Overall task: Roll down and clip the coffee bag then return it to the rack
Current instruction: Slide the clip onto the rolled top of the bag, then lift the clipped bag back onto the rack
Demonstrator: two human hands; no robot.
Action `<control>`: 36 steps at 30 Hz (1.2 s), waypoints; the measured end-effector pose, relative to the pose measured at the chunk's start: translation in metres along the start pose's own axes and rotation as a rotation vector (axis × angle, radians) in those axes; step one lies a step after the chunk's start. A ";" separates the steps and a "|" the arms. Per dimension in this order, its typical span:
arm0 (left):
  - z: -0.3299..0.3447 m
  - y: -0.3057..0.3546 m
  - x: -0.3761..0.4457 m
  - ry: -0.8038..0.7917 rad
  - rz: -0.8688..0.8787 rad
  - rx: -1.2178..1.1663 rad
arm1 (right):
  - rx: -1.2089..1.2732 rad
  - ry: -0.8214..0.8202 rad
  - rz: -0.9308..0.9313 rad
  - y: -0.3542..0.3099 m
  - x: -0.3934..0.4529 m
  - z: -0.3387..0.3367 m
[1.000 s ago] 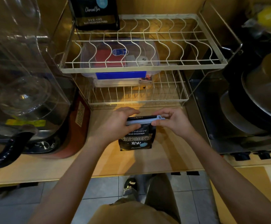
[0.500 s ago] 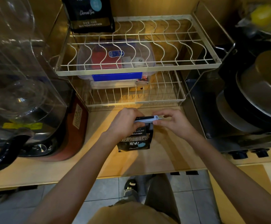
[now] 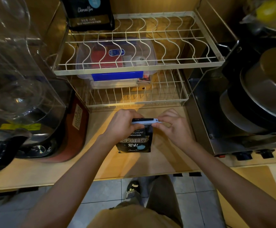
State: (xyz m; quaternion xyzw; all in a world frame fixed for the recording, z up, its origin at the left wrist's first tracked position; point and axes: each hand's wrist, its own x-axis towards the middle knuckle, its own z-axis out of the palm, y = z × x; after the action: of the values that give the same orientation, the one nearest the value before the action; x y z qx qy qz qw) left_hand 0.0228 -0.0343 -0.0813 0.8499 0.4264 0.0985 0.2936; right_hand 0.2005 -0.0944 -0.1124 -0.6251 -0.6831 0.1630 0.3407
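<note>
A small black coffee bag (image 3: pixel 134 140) with white lettering lies on the wooden counter (image 3: pixel 160 158), its top rolled down. A pale blue clip (image 3: pixel 144 122) runs across the rolled top. My left hand (image 3: pixel 121 123) grips the bag's top and the clip's left part. My right hand (image 3: pixel 173 124) pinches the clip's right end between thumb and fingertips. The white two-tier wire rack (image 3: pixel 139 72) stands just behind the bag.
A larger black coffee bag (image 3: pixel 88 12) stands at the upper tier's back left. A clear lidded box (image 3: pixel 115 63) with a blue latch sits on the lower tier. A glass-topped appliance (image 3: pixel 18 83) crowds the left; stacked pans (image 3: pixel 259 96) and a stove fill the right.
My left hand has slid rightward along the clip toward the right hand, covering more of the bag's top. The right hand still pinches the clip's end. The bag stays put.
</note>
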 end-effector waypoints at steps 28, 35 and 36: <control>0.033 -0.079 -0.052 -0.241 -0.377 -0.398 | 0.538 -0.411 0.551 0.024 -0.035 0.060; 0.046 -0.079 -0.043 -0.094 -0.399 -0.442 | 0.514 -0.437 0.543 0.017 -0.027 0.044; 0.040 -0.076 -0.042 -0.085 -0.375 -0.472 | 0.507 -0.445 0.534 0.013 -0.023 0.037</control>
State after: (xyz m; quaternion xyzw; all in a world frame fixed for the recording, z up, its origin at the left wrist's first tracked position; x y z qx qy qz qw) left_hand -0.0372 -0.0488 -0.1546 0.6678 0.5285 0.1032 0.5138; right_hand 0.1852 -0.1068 -0.1536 -0.6261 -0.4922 0.5391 0.2740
